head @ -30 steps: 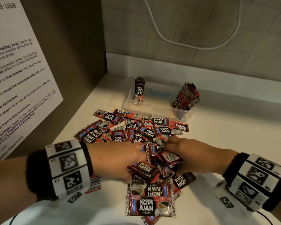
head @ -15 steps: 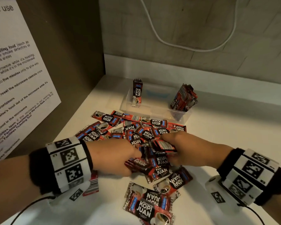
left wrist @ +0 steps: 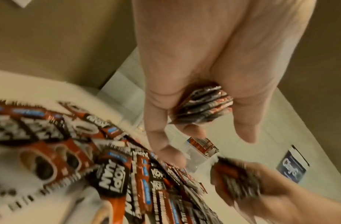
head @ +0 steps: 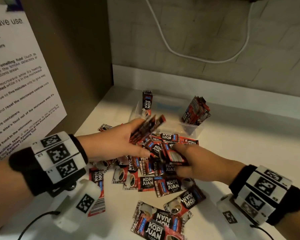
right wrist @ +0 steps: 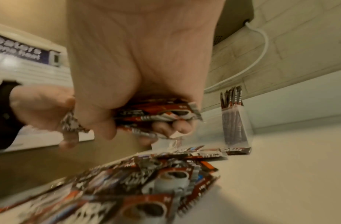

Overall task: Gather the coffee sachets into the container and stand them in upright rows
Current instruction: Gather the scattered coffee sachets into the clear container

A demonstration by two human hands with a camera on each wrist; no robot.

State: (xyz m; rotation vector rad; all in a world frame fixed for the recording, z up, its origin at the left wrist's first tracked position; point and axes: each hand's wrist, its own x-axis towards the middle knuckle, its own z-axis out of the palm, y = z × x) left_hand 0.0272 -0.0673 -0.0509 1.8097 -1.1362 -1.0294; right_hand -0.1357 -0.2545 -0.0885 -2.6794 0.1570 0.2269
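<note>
Partly hidden under both hands, the loose pile of coffee sachets [head: 151,172] lies spread on the white counter [head: 249,161]; how many lie beneath the palms cannot be told. Both wrist views are smeared, so most printing there is hard to read. The nearest sachet is cut off by the lower edge of the head view.

At the back of the counter stands the clear plastic container [head: 190,131]. At its left end one sachet [head: 147,103] stands upright, and at its right end a leaning bundle of sachets [head: 196,110] rises above the rim. The space between them looks bare, though the clear walls make that hard to judge.

The left hand [head: 114,141] is raised just above the pile, fingers and thumb clamped on a stack of sachets [head: 146,129] held edge-on; the left wrist view shows the packet ends [left wrist: 204,104] pressed between thumb and fingers. The right hand [head: 196,163] is closed round a second bunch of sachets [head: 173,155], low over the pile.

Readable packets say "KOPI JUAN", with a coffee cup picture and a blue strip marked "100%". A paper notice [head: 16,84] on the brown side panel at the left, its edge cut off, reads "five minutes" and "food in the microwave". A white cable [head: 164,42] loops across the tiled wall.
</note>
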